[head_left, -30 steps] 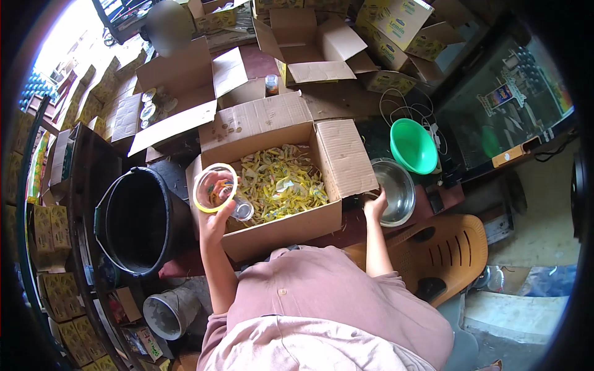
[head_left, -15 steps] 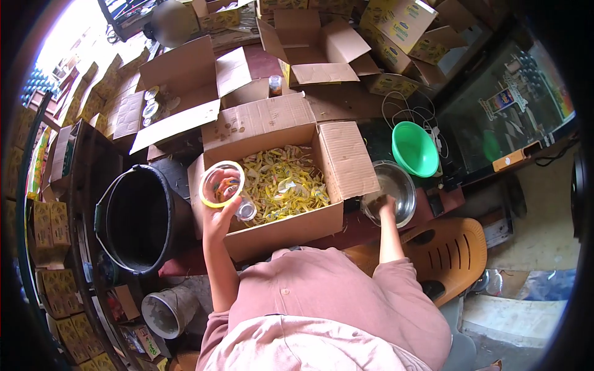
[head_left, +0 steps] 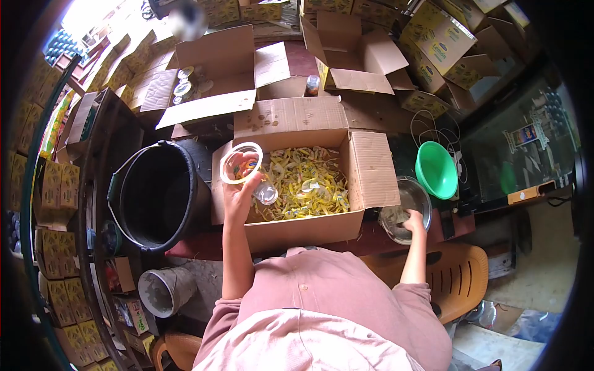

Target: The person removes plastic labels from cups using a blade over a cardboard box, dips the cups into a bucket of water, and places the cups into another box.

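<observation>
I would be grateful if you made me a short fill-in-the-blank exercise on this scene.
The tub is in the ____ hand.
The metal bowl is at the ____ hand.
The plastic bowl is ____.
The bucket beside the box is ____.

Missing words: left; right; green; black.

Bright daylight enters at the upper left, beyond stacked cartons [head_left: 60, 185]. A dark red worktop [head_left: 201, 245] spans the middle; a brown plastic chair [head_left: 461, 272] stands near a glass-fronted cabinet [head_left: 520, 142] on the right.
</observation>
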Action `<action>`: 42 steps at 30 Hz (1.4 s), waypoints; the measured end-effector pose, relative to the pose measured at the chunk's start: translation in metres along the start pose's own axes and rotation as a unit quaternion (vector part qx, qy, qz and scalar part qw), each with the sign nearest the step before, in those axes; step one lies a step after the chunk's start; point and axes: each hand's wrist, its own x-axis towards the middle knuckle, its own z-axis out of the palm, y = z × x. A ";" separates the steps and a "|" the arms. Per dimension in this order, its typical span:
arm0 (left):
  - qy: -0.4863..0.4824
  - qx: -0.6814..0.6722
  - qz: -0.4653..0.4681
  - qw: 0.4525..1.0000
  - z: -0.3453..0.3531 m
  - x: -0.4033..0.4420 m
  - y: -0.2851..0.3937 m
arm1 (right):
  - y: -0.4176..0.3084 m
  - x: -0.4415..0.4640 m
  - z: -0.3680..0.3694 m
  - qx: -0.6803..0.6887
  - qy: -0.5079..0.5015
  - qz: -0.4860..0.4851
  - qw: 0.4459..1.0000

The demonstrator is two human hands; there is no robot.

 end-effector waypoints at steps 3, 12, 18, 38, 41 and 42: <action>0.012 0.001 -0.017 1.000 -0.003 0.002 0.001 | -0.005 -0.008 -0.038 0.195 0.078 0.069 0.975; 0.099 -0.317 -0.229 0.915 0.011 0.000 -0.046 | -0.040 -0.045 -0.082 0.193 0.247 0.065 0.948; 0.088 -0.173 -0.073 0.978 -0.046 0.008 0.018 | -0.042 -0.048 -0.076 0.269 0.298 0.042 0.915; 0.191 -0.656 -0.016 0.730 -0.145 -0.022 0.052 | -0.015 -0.071 -0.073 0.512 0.134 -0.052 0.847; 0.179 -0.628 -0.023 0.757 -0.137 -0.028 0.061 | 0.003 -0.037 -0.059 0.215 0.184 -0.023 0.959; 0.182 -0.621 -0.031 0.762 -0.136 -0.033 0.064 | 0.012 -0.026 -0.067 0.466 0.149 0.038 0.871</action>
